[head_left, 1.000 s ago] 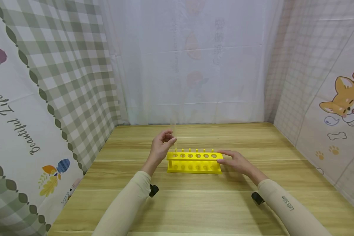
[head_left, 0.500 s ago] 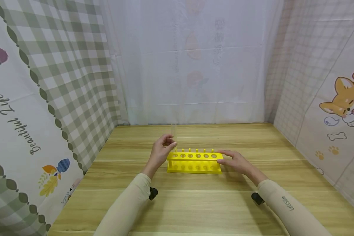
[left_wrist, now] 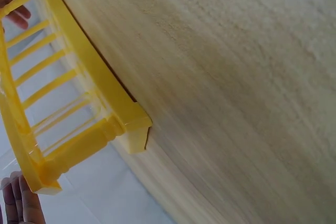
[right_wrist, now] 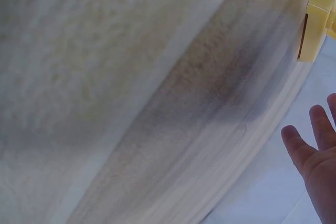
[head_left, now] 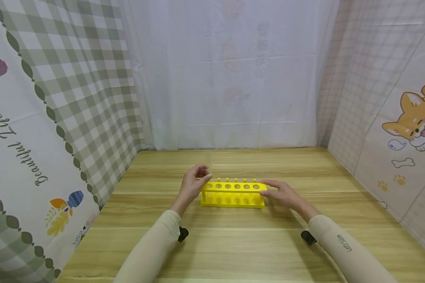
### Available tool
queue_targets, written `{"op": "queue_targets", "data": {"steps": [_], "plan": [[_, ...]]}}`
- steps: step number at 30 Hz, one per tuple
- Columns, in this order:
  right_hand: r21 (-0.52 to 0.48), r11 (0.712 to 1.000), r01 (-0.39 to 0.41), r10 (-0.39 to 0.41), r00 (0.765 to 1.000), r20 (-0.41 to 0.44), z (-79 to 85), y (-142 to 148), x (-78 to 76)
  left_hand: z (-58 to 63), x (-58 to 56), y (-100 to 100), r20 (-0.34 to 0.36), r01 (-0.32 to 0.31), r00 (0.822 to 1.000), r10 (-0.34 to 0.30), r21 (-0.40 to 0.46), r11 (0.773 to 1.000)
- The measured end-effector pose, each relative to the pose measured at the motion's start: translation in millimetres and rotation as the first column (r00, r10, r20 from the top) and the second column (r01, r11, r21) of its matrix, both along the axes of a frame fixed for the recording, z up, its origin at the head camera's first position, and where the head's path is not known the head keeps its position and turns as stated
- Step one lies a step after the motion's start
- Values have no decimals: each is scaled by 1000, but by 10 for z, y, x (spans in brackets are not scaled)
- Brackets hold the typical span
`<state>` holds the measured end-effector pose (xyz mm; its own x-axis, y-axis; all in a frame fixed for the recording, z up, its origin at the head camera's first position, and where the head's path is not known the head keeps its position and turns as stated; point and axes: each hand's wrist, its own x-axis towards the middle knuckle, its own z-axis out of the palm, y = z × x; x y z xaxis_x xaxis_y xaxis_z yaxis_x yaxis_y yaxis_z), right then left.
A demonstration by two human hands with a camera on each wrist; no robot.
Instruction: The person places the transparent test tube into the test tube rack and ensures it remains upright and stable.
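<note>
A yellow test tube rack [head_left: 233, 191] with a row of holes stands upright on the table. At its left end, my left hand [head_left: 192, 184] pinches a clear test tube [head_left: 208, 159] between thumb and fingers. The tube stands upright, its upper part above the hand and its lower part down through the leftmost hole. Through the rack's side bars [left_wrist: 50, 86], the left wrist view shows the see-through tube inside. My right hand [head_left: 285, 194] grips the rack's right end, thumb at the front edge and forefinger at the back. Its other fingers [right_wrist: 321, 124] are spread.
The rack stands on a wood-grain table [head_left: 233, 243]. A white curtain [head_left: 233, 78] hangs behind it, with a checked cloth [head_left: 92, 70] on the left and a printed cloth [head_left: 375, 118] on the right. Several short yellow pegs [head_left: 236, 180] rise along the rack's back.
My left hand has moved down with the test tube, which now sits lower in the leftmost hole. My right hand has stayed at the rack's right end.
</note>
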<state>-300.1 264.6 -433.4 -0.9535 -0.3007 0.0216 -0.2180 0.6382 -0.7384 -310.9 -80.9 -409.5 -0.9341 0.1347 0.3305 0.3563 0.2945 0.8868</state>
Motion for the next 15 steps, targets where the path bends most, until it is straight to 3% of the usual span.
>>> {"op": "queue_targets", "data": {"steps": [15], "plan": [[12,1000,1,-1,1000,17,36,-48,-6,-79,4,-17,19,1,1000,-1,10,1000]]}}
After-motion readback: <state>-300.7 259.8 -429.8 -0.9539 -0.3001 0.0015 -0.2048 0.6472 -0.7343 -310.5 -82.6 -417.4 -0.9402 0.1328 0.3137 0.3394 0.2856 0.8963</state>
